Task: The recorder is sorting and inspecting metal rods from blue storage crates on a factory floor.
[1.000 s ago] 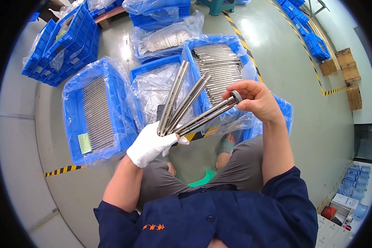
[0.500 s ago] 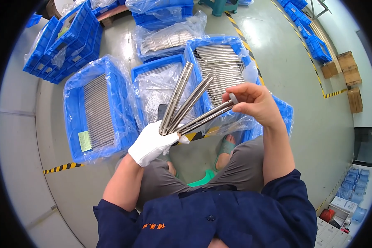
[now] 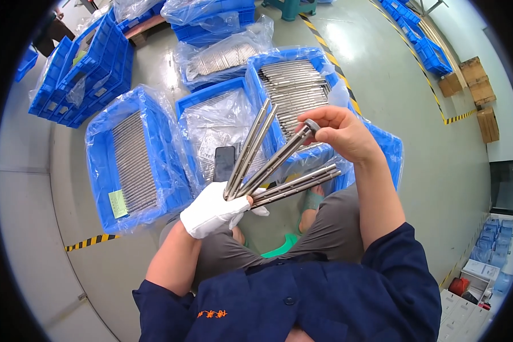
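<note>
**Metal rods fanned between two hands**

The left hand, in a white glove, is clenched around the lower ends of a bundle of long grey metal rods; the rods spread upward and to the right from this fist like a fan. The bare right hand is above and to the right of the left one; its fingers pinch the round top end of one rod, which runs diagonally down to the gloved fist. Two more rods lie just under the right hand; two others point up, apart from it. Behind the rods, on the grey floor, stand blue plastic crates lined with clear plastic bags, and they contain rows of similar rods; a dark flat phone rests in the middle crate, near the gloved hand.
</note>
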A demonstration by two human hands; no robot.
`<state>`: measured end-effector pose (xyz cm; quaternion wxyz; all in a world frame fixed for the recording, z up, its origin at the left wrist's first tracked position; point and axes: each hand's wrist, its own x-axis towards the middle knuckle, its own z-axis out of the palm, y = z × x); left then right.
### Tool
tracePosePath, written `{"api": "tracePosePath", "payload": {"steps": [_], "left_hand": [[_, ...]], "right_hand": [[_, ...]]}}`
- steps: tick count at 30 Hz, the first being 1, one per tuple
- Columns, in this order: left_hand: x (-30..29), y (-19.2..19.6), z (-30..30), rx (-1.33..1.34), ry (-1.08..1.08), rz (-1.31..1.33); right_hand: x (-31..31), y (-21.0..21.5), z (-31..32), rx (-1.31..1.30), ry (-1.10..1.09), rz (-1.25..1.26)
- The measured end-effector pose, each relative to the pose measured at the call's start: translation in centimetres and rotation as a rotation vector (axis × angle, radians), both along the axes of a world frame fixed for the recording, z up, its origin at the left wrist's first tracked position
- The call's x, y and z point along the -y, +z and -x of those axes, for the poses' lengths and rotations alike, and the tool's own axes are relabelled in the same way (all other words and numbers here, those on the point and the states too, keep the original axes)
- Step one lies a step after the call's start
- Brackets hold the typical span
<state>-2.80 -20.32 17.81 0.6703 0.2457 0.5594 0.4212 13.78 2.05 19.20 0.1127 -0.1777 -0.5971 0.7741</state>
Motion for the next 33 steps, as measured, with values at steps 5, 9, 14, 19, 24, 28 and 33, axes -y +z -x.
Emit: {"api": "tracePosePath", "payload": {"steps": [5,9,14,19,24,28,33], "left_hand": [[-0.2,0.5,-0.2,-0.003,-0.008,-0.019],[-0.3,0.4,-0.2,0.000,-0.041,0.016],[-0.2,0.0,-0.3,0.021,-0.042,0.024],[-0.1,0.0,-0.3,0.001,-0.071,0.018],[-0.3,-0.2,-0.4,-0.035,-0.098,0.021],[-0.1,-0.3,-0.5,-0.051,-0.092,0.053],[-0.4,0.4,-0.4,-0.019,-0.121,0.006]], "right_hand": [[0.2,0.7,-0.5,0.043,0.041,0.006],[1.3,0.0,0.1,0.144,0.071,-0.123],[-0.5,0.7,-0.8,-0.007,-0.114,-0.041],[0.7,0.6,-0.5,0.000,0.005,-0.012],[0.5,0.5,-0.8,-0.043,0.045,-0.053],[1.2,0.3,-0.3,0.026,0.109,-0.113],[-0.6,0.8,-1.9,-0.051,-0.049,-0.114]]}}
